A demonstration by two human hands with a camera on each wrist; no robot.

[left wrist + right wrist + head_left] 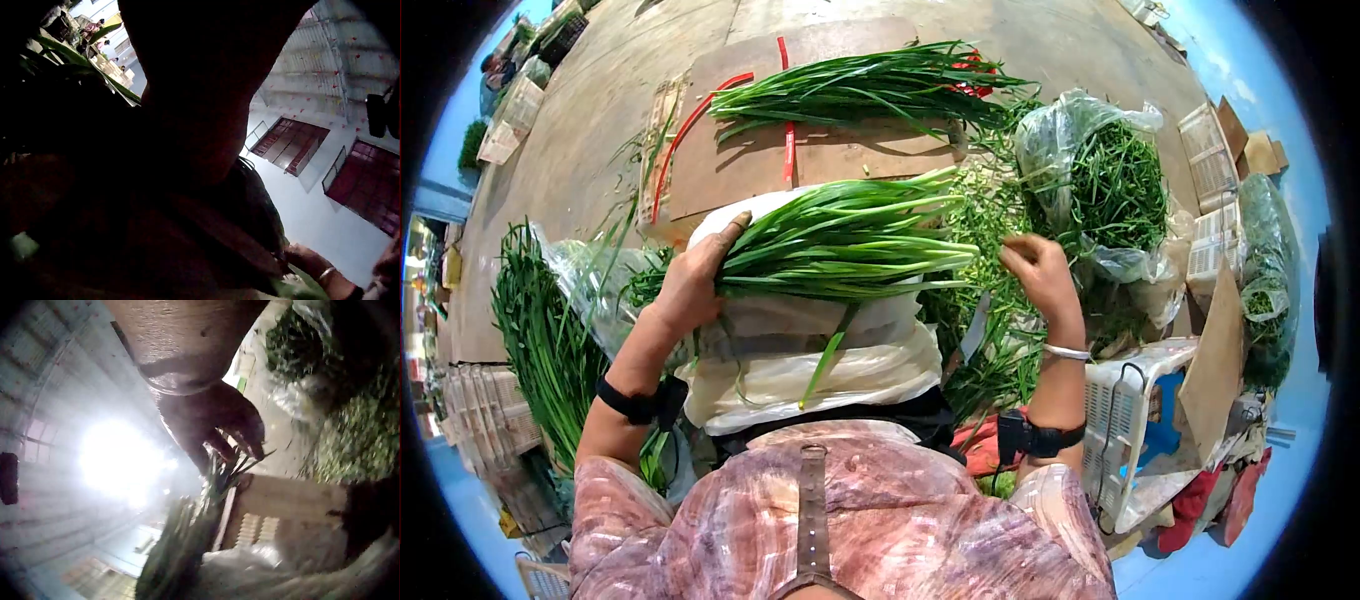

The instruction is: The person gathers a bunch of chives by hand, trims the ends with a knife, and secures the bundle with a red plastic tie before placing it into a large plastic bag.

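Green garlic chives form a loose bunch across the person's lap in the head view, pale stem ends to the right. The left hand grips the bunch at its leafy left end, thumb on top. Just beyond the stem ends is the right hand, fingers loosely bent, with a small gap between thumb and fingertips. In the right wrist view the fingers of the right hand overlap thin stem ends of the bunch. The left wrist view is mostly dark, hiding the left hand's grip.
A second chive bunch lies on a brown board with red straps. Trimmings cover the floor at right, near a plastic bag of greens. More chives stand at left; a white crate sits at right.
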